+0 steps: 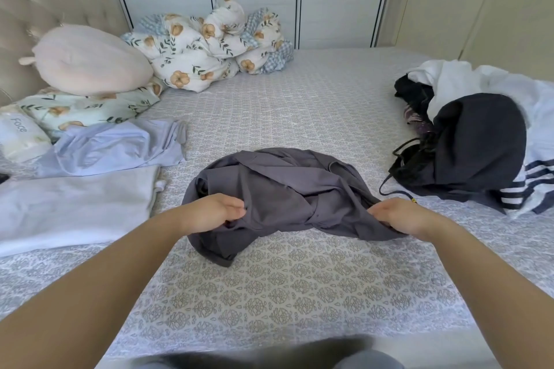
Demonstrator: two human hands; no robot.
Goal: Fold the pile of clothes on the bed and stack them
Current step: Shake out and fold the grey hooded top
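My left hand [214, 213] and right hand [398, 216] each pinch an edge of the crumpled grey shirt [281, 192], mid-frame on the bed [299, 287].

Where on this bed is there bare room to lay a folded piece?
The widest bare sheet lies mid-bed, between the grey garment and the floral duvet. Another patch lies in front of the garment, between the forearms. The left edge is crowded with pale folded clothes, the right with the unfolded pile.
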